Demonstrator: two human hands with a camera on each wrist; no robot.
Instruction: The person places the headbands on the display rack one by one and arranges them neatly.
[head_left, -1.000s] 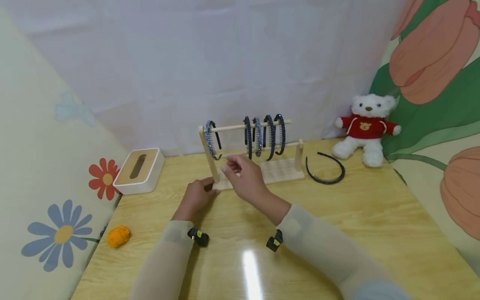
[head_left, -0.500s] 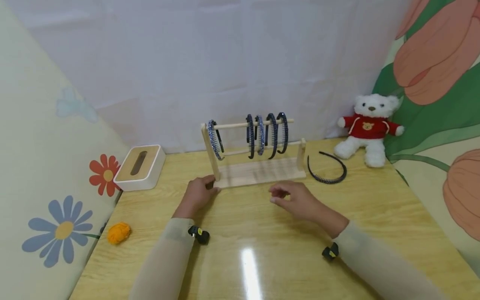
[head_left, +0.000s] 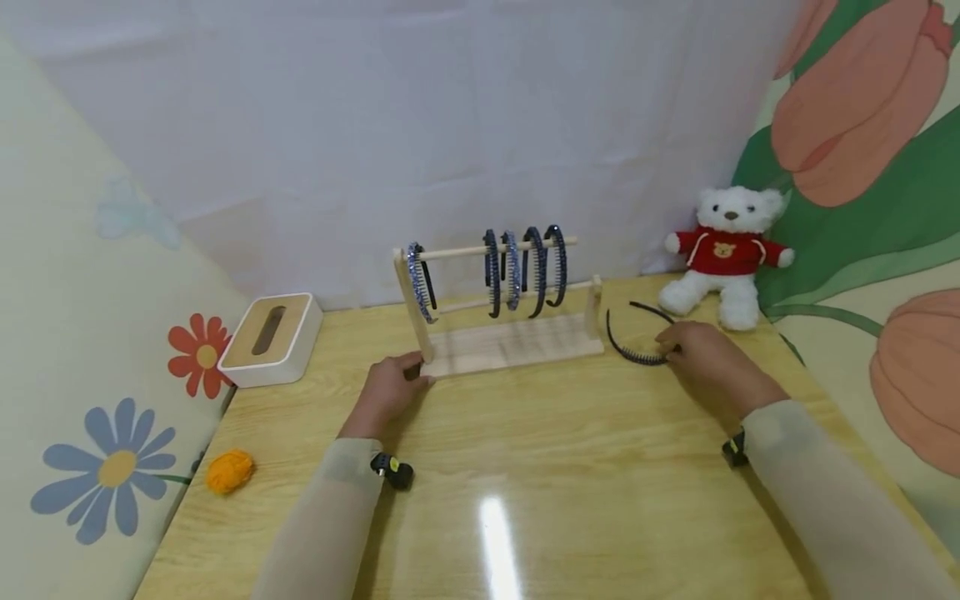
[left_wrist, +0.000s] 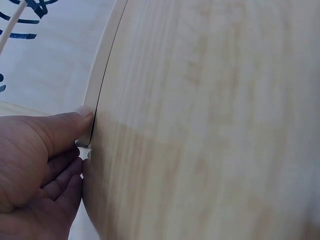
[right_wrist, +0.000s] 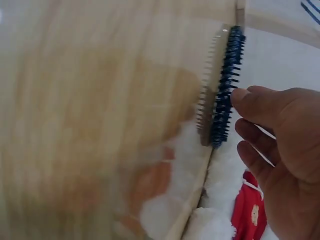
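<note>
In the head view a wooden headband rack (head_left: 517, 343) stands at the back of the table with several dark or glittery blue headbands on its upper rod. My left hand (head_left: 386, 393) grips the left end of its base; the left wrist view has the thumb (left_wrist: 82, 116) on the base's edge and the other fingers curled below. A dark toothed headband (head_left: 636, 358) lies on the table right of the rack. My right hand (head_left: 705, 357) pinches its right side. In the right wrist view, the thumb tip meets the headband's teeth (right_wrist: 227, 90); the fingertip opposite is mostly hidden.
A white teddy bear (head_left: 726, 254) in a red hoodie sits behind the right hand against the wall. A tissue box (head_left: 272, 340) with a wooden lid stands at the left, and an orange yarn ball (head_left: 230, 472) lies near the left table edge.
My right hand has moved from the rack's left part, across its front, rightward to the loose headband and now holds it. The left hand stays at the base; the rack has not moved.
</note>
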